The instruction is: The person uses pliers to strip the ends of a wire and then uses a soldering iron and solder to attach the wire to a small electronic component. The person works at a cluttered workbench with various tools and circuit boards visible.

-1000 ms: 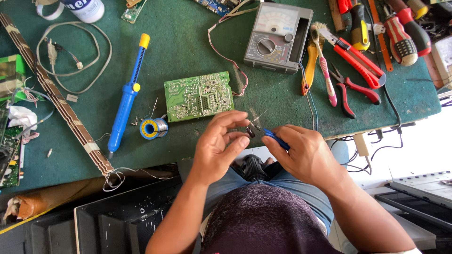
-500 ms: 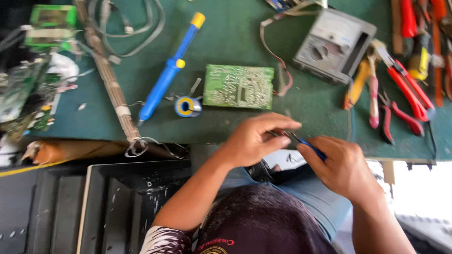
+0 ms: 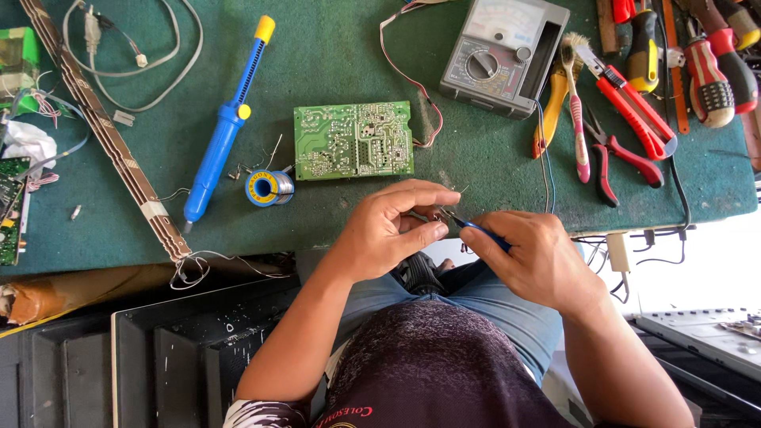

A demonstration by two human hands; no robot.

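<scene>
Two hands meet at the near edge of the green table (image 3: 333,47). The left hand (image 3: 392,226) pinches a tiny part (image 3: 438,212), fingers bent close. The right hand (image 3: 539,257) grips a blue tool (image 3: 476,230) touching it

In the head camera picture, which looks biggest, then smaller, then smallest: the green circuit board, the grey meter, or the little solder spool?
1. Green circuit board and grey meter: too alike to rank.
2. Solder spool: clearly smallest.
</scene>
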